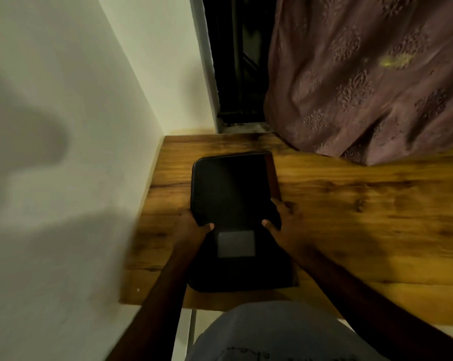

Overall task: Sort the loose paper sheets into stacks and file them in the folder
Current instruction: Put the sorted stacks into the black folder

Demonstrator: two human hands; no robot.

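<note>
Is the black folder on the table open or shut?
Shut. The folder lies flat with its cover down; left hand and right hand grip its sides.

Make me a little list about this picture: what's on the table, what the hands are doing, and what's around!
folder: black folder, closed, lying on the table, with a grey label patch on its cover
table: wooden table, set against a white wall
left hand: left hand grips the folder's left edge, thumb on top
right hand: right hand grips the folder's right edge, thumb on top
loose paper: none in view
nearby: patterned curtain hanging onto the table's far right
</note>
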